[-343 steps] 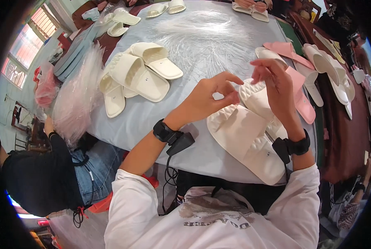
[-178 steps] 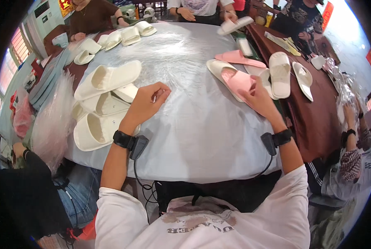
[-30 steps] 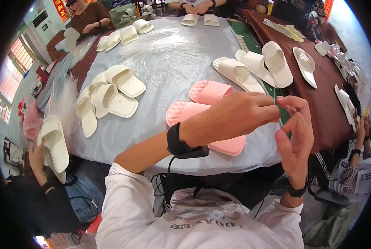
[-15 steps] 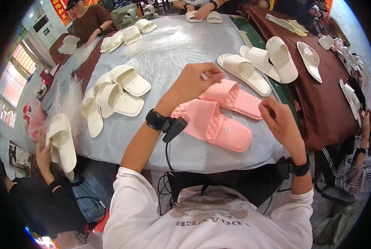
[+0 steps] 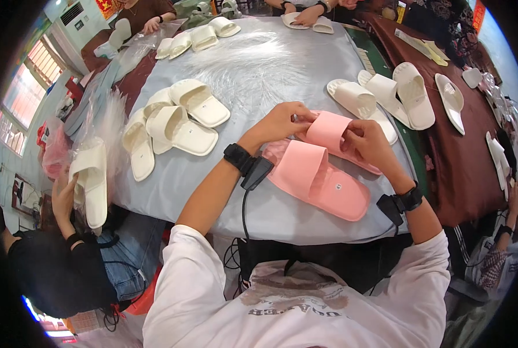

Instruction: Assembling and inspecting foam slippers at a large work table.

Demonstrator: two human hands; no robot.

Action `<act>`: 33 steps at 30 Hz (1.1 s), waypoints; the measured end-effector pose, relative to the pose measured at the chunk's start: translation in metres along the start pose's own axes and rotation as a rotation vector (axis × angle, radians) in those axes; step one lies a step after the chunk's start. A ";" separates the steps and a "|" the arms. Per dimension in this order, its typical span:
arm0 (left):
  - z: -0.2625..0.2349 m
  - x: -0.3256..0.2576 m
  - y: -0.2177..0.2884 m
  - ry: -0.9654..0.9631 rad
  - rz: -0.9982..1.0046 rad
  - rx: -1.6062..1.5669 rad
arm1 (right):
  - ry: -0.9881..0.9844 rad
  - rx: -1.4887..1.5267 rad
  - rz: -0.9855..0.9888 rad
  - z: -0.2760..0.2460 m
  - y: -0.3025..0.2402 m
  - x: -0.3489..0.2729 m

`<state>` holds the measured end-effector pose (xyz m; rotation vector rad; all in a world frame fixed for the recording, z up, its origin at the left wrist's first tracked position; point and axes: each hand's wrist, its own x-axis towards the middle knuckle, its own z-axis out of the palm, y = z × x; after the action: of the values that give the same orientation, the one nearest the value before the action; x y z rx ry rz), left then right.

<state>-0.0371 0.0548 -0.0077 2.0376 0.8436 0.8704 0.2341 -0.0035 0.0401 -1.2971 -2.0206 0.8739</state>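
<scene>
Two pink slippers lie side by side on the grey-covered table in front of me. The nearer pink slipper (image 5: 337, 188) rests flat, untouched, its quilted insole partly under the strap. At the farther pink slipper (image 5: 328, 130), my left hand (image 5: 288, 123) has its fingers closed at the strap's left edge. My right hand (image 5: 372, 146) pinches the same strap at its right edge, thumb and fingers together, covering part of the insole. Just beyond my right hand sits a cream slipper (image 5: 357, 103).
Several cream slippers (image 5: 180, 130) overlap to the left of my left arm. More cream slippers (image 5: 413, 95) stand along the brown-covered surface (image 5: 462, 180) at right. Clear plastic film (image 5: 253, 64) spreads over the far tabletop. At left, a co-worker's hand (image 5: 63, 194) holds a bagged cream slipper (image 5: 91, 185).
Both hands have come down onto the farther pink slipper's strap, the right one moving leftward. The view has shifted slightly. At left, the co-worker's slipper has tilted more upright.
</scene>
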 end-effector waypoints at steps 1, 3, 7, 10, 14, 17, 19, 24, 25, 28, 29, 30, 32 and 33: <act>0.000 0.001 -0.001 -0.007 -0.030 -0.040 | -0.009 -0.003 0.056 -0.002 0.001 0.002; 0.001 0.002 -0.002 0.014 -0.020 -0.053 | 0.011 -0.007 0.008 0.000 0.007 0.003; -0.003 0.001 0.006 0.061 -0.096 -0.048 | -0.075 0.185 0.121 -0.007 0.005 -0.001; -0.013 -0.007 0.005 0.094 -0.067 -0.029 | -0.110 0.266 0.109 -0.019 -0.011 -0.016; -0.021 -0.009 0.010 0.100 -0.094 0.008 | -0.091 0.542 0.092 -0.036 -0.002 -0.048; -0.027 -0.010 0.016 0.102 -0.108 0.036 | -0.129 0.818 0.075 -0.041 0.000 -0.070; -0.030 -0.011 0.021 0.102 -0.152 0.054 | -0.045 1.058 0.059 -0.035 -0.010 -0.084; -0.042 -0.013 0.026 0.167 -0.236 0.032 | -0.265 0.916 -0.033 -0.052 0.015 -0.095; -0.045 -0.013 0.027 0.210 -0.288 0.028 | -0.310 0.867 -0.043 -0.054 0.017 -0.095; -0.048 -0.015 0.030 0.227 -0.273 0.010 | -0.131 0.623 -0.011 -0.051 0.015 -0.098; -0.048 -0.015 0.033 0.231 -0.278 0.011 | -0.137 0.625 -0.011 -0.051 0.015 -0.097; -0.050 -0.015 0.036 0.174 -0.220 -0.091 | -0.096 0.503 -0.074 -0.052 0.014 -0.096; -0.052 -0.013 0.046 0.110 -0.162 -0.194 | -0.050 0.383 -0.133 -0.047 0.012 -0.092; -0.053 -0.014 0.051 -0.008 -0.133 -0.242 | -0.028 0.422 -0.264 -0.040 0.007 -0.089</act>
<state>-0.0730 0.0383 0.0556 1.7544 0.8178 0.8457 0.3006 -0.0745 0.0486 -0.7719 -1.8421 1.1167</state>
